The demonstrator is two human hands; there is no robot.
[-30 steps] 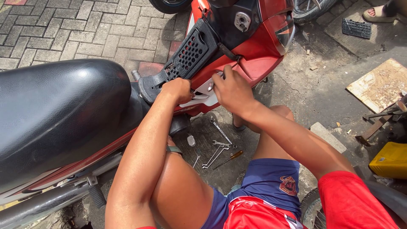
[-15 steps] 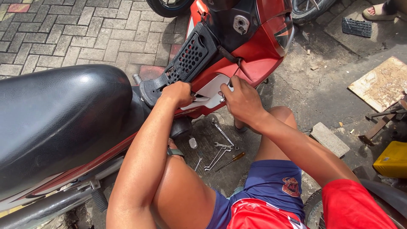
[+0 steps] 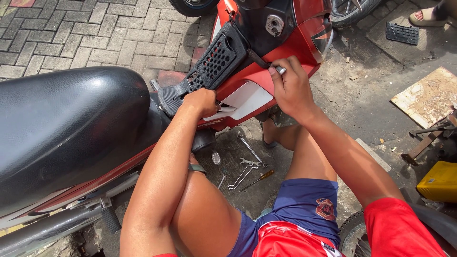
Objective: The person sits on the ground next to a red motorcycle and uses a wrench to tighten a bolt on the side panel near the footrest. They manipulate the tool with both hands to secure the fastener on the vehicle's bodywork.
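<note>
Plastic bodywork is what both hands are on: the red side panel [image 3: 266, 90] of a motorbike, low on the frame just ahead of the black seat [image 3: 62, 128] and under the black vented cover [image 3: 214, 59]. The left hand [image 3: 202, 102] curls over the panel's rear end beside its white inlay [image 3: 245, 100], fingers closed on the edge. The right hand [image 3: 290, 88] sits at the upper seam, fingers pinched narrow around a small silvery piece [image 3: 281, 70], perhaps a bolt or tool tip; I cannot tell which. Such a panel is likely light but thin and springy, smooth-faced, with tabs that crack if twisted, so it wants holding by its edges, near the fastening points. Spanners [image 3: 247, 166] and a screwdriver [image 3: 259, 178] lie on the concrete ground between the knees
</note>
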